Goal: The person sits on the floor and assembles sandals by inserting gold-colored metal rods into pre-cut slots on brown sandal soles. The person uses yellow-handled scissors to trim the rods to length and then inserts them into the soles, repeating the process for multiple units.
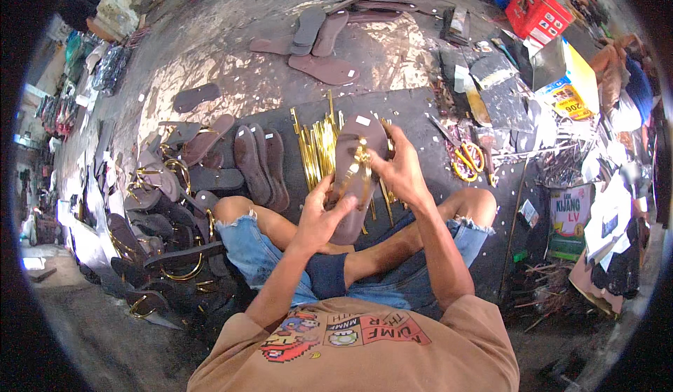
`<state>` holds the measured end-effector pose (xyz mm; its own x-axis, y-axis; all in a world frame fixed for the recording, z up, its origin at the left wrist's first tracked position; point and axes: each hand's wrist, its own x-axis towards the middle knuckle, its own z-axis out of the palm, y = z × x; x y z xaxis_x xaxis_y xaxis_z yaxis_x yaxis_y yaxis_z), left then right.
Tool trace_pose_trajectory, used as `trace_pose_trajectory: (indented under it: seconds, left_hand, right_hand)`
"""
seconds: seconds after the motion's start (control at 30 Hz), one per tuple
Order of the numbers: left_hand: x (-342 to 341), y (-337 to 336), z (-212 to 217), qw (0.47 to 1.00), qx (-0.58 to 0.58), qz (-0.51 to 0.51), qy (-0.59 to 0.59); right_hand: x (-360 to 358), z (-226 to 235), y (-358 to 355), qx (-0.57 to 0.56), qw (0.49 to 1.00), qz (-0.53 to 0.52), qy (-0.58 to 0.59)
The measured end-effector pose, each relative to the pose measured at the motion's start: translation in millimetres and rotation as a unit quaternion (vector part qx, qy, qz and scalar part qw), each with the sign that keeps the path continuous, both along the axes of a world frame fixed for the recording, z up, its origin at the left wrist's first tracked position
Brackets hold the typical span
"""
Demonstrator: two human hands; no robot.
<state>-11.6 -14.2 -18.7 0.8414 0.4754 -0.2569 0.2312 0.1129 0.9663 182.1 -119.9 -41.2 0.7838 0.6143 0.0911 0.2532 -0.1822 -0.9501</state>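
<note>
Above my crossed legs, a brown sandal with shiny gold straps is held toe-end away from me. My left hand grips its left side near the middle, thumb over the top. On the opposite edge, my right hand is closed around the sandal, its thumb by the gold strap. The strap is partly blurred and covered by fingers. Beneath and beyond the sandal lies a bundle of long gold strips. To the right of my right hand rest scissors with yellow handles.
Several brown soles lie left of the strips, beside a heap of gold-strapped sandals. More soles lie farther ahead. At right stand a red box, a yellow-and-white carton and a green-and-white tin. Another person's limb shows far right.
</note>
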Motion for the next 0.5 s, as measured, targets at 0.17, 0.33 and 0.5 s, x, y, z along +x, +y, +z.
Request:
trace_pose_trajectory:
  seconds: [0.17, 0.33, 0.5]
  left_hand:
    - [-15, -49, -19, 0.986, 0.155, 0.017, -0.051]
    - [-2, -7, -17, 0.983, -0.048, 0.152, -0.092]
    - [11, 6, -6, 0.974, -0.096, 0.174, -0.113]
  right_hand:
    - [30, 60, 18, -0.049, 0.987, 0.150, -0.035]
    - [-3, -25, 8, 0.101, 0.987, -0.049, 0.113]
    - [-87, -28, -11, 0.233, 0.804, 0.139, 0.529]
